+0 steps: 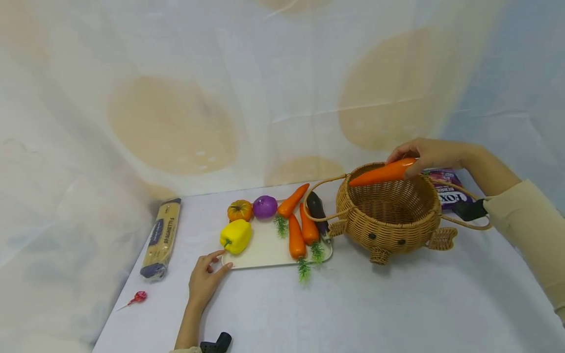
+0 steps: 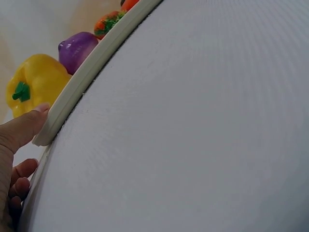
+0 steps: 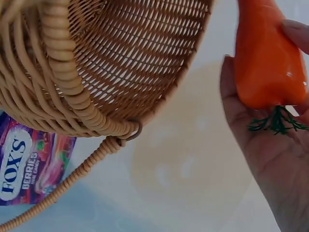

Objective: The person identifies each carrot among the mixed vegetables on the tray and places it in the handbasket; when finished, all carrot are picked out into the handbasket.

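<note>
Over the mouth of a wicker basket, my right hand grips an orange toy carrot. The right wrist view shows the carrot lying along the fingers, its green top against the palm. My left hand holds the near left corner of a white tray, thumb at the rim. Beside that hand on the tray lies a yellow bell pepper. The tray also bears a small pumpkin, a purple onion-like vegetable, an eggplant and three carrots.
A spaghetti pack and a red lollipop lie at the left. Behind the basket's right side is a purple FOX'S candy bag. The basket's left handle leans over the tray's right end. A patterned cloth hangs behind the table.
</note>
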Tool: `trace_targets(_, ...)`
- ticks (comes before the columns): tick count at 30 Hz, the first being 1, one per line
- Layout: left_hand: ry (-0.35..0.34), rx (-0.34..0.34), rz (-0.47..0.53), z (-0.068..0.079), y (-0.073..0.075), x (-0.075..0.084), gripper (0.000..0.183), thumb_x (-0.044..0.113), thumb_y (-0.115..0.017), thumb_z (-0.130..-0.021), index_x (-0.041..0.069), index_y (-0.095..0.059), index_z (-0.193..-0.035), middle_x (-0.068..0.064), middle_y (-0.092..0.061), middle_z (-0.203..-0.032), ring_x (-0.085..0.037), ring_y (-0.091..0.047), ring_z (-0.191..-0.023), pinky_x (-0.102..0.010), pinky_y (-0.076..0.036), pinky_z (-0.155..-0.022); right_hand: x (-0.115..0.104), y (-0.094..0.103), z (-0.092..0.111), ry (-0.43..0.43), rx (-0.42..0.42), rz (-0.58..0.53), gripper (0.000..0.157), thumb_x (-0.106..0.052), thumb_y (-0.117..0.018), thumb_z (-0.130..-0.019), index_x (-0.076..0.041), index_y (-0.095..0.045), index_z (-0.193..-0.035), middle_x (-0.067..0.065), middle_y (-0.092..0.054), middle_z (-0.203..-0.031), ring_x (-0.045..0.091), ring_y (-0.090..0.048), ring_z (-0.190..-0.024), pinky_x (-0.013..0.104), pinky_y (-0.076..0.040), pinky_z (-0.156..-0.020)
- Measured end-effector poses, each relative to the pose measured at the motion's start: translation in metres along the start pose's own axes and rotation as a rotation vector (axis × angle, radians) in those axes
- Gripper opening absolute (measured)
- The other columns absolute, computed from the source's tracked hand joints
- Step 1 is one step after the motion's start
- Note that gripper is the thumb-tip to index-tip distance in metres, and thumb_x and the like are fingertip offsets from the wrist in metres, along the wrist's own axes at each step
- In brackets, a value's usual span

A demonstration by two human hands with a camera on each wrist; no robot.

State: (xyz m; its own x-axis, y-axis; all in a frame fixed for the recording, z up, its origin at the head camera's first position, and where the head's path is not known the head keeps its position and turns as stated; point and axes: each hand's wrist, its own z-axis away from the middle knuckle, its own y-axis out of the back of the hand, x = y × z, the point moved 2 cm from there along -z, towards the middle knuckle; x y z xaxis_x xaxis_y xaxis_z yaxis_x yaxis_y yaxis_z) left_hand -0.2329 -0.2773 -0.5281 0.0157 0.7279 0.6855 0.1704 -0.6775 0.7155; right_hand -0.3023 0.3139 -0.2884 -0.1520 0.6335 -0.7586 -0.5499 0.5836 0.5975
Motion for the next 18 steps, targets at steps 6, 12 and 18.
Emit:
trace_targets(6,-0.017,0.026,0.013,-0.001,0.001,0.001,0.046,0.040,-0.078,-0.084,0.023,-0.068,-0.125,-0.004,-0.059,-0.105,-0.017,-0.044,-0.082,-0.030,-0.034,-0.070,0.013,0.008,-0.012,-0.046,-0.054,0.041,0.051,-0.004,-0.068,-0.084,0.002,-0.055,-0.133,0.019,-0.056,-0.123,0.027,-0.053,-0.098,0.039,-0.051,-0.081)
trace_targets(12,-0.007,0.021,0.019,0.000,0.000,0.000,0.046,0.040,-0.078,-0.084,0.024,-0.068,-0.126,-0.004,-0.058,-0.106,-0.017,-0.044,-0.082,-0.030,-0.034,-0.071,0.017,0.004,-0.031,-0.070,-0.090,0.082,0.050,-0.005,-0.066,-0.081,0.003,-0.059,-0.130,0.018,-0.057,-0.123,0.024,-0.052,-0.096,0.037,-0.049,-0.079)
trace_targets(18,0.017,0.000,0.004,0.002,0.000,0.000,0.047,0.039,-0.078,-0.084,0.023,-0.067,-0.127,-0.005,-0.058,-0.107,-0.017,-0.043,-0.083,-0.031,-0.033,-0.071,0.020,-0.006,-0.047,-0.126,-0.098,0.119,0.051,-0.006,-0.066,-0.083,0.006,-0.057,-0.132,0.022,-0.056,-0.131,0.024,-0.054,-0.101,0.037,-0.049,-0.084)
